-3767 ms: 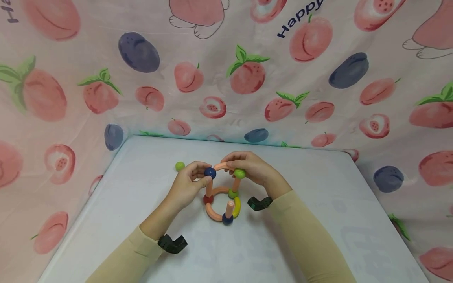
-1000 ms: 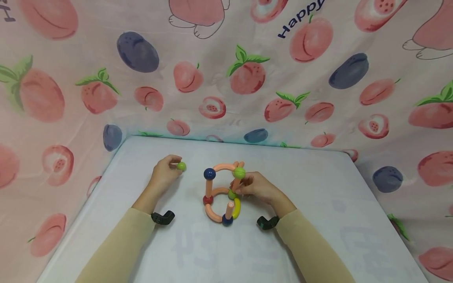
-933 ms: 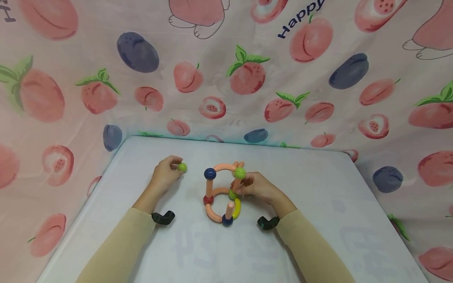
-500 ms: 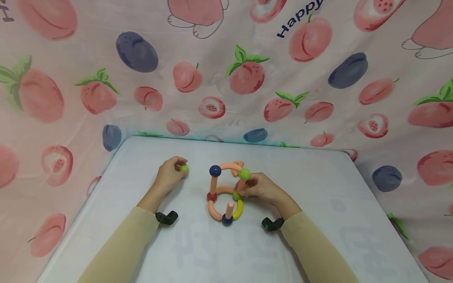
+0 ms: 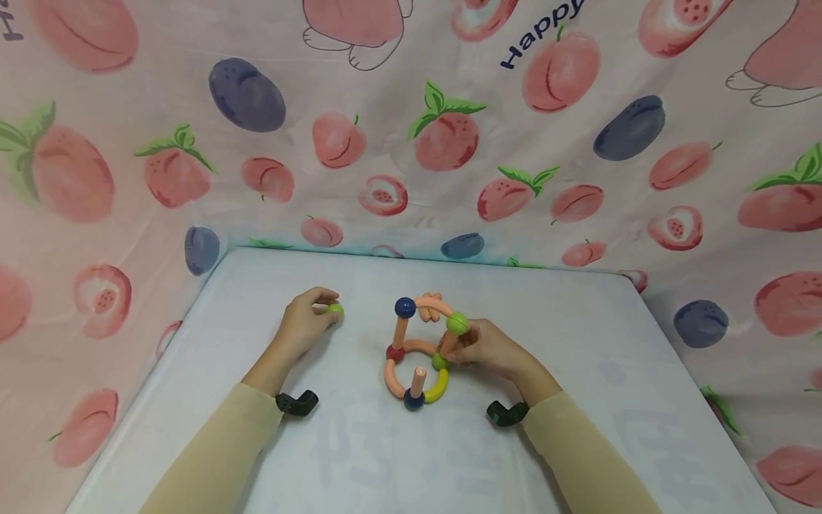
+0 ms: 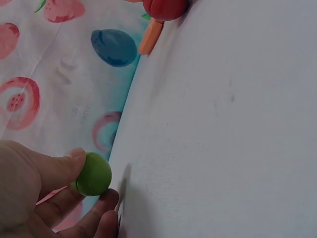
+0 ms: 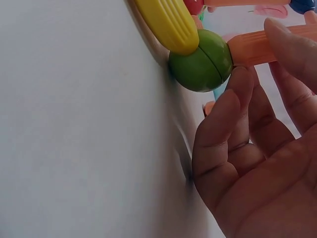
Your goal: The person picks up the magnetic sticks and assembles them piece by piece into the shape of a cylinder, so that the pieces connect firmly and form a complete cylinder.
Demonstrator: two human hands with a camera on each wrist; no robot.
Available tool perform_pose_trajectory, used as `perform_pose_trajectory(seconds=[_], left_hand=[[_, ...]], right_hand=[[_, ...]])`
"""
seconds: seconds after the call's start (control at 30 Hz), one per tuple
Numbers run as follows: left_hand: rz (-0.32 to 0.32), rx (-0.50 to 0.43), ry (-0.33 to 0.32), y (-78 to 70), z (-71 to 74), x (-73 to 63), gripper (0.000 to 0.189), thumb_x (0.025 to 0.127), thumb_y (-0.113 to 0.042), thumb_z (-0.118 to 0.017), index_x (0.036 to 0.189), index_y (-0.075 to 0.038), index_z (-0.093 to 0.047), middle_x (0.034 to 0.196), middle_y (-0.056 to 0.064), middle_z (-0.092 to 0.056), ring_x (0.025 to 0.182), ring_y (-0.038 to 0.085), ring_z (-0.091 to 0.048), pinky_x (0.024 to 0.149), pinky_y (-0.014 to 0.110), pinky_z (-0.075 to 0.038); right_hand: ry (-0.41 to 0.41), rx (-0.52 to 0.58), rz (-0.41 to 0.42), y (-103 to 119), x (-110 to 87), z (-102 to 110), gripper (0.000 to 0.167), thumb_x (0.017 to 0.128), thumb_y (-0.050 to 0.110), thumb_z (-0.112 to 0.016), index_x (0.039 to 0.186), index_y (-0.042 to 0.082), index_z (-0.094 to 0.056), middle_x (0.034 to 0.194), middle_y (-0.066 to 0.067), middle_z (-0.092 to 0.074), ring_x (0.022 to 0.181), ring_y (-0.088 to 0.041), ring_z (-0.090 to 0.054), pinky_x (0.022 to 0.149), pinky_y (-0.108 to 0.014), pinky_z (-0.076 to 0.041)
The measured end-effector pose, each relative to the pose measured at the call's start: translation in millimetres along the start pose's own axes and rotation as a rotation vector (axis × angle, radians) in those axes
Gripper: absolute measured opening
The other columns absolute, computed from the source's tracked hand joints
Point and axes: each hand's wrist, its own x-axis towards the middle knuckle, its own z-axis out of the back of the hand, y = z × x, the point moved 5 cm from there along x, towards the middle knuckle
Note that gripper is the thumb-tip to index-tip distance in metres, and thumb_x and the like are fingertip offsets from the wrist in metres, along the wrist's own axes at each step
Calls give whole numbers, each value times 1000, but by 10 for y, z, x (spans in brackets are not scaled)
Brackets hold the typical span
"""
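My left hand pinches a loose lime green ball between thumb and fingers, left of the structure. A structure of balls and rods stands on the table. Its base ring joins a red ball, a lower green ball, a navy ball, orange curved rods and a yellow curved rod. Two upright rods carry an upper navy ball and an upper green ball, bridged by a curved orange rod. My right hand pinches the right upright orange rod. A short rod stands on the front navy ball.
Several loose orange rods lie behind the structure, partly hidden by its top bridge. The white table ends at a fruit-printed cloth at the back and left. Black wrist cameras stick out near both sleeves.
Both hands were at the structure's top; the left then moved to the loose green ball and took hold of it. My right hand went down to the upright rod, and the structure has turned and shifted right.
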Motion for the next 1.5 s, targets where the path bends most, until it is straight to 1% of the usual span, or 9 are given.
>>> perform_pose_trajectory(seconds=[0.23,0.4,0.5,0.67,0.83,1.0,1.23,1.37,1.5], left_hand=[[-1,-27,9,-65,37,-77,42,99,-16,-78,139,-10,-67,137,11,-70,121,33,-70,92,41,-59],[-27,-77,18,-206,51,-135,43,98,-14,-80,139,-10,-67,136,11,-71,119,32,-71,82,34,-60],[-48,-99,36,-353,48,-210,41,98,-15,-80,137,-12,-68,136,10,-72,120,31,-70,84,34,-59],[-78,-171,88,-607,2,-412,38,98,-16,-81,134,-18,-70,136,6,-71,122,28,-69,90,34,-60],[-112,-250,160,-827,-77,-637,38,97,-7,-79,132,-17,-70,136,8,-71,120,26,-71,91,29,-62],[-141,-303,230,-999,-160,-840,35,97,-4,-78,129,-17,-71,135,7,-72,119,24,-71,92,29,-63],[-208,-330,307,-1200,-270,-1075,33,98,-5,-76,127,-20,-72,131,3,-72,118,24,-70,91,30,-62],[-234,-353,353,-1271,-351,-1160,32,100,-7,-76,128,-21,-72,129,3,-72,118,23,-70,90,30,-61],[-234,-382,383,-1297,-420,-1213,31,100,-7,-75,129,-19,-71,128,4,-71,117,23,-70,91,28,-60]], right_hand=[[1,-8,-28,10,-110,16,18,90,2,-80,108,0,-77,109,-5,-76,89,-21,-62,75,-27,-55],[13,-7,-13,17,-161,19,22,91,1,-79,113,-2,-75,103,-4,-77,89,-21,-62,75,-28,-55],[18,0,-6,14,-180,19,20,91,2,-79,111,-1,-76,105,-6,-78,86,-21,-63,74,-28,-55],[13,-8,-14,4,-230,19,13,91,3,-80,103,3,-79,115,-13,-76,87,-21,-63,74,-28,-56],[25,-7,-28,-7,-261,9,16,92,3,-79,108,2,-78,114,-10,-77,87,-22,-63,76,-29,-57],[28,-3,-37,-6,-294,2,20,92,1,-78,112,1,-77,108,-6,-77,89,-23,-63,77,-29,-57],[59,9,-12,20,-350,-34,20,92,-1,-74,112,-2,-76,111,-8,-80,96,-21,-67,81,-28,-59],[68,0,5,27,-355,-49,18,94,2,-74,111,-2,-78,109,-7,-79,96,-22,-66,83,-30,-58],[74,8,17,16,-356,-55,20,94,4,-77,113,-2,-77,105,-5,-79,94,-23,-66,83,-34,-58]])
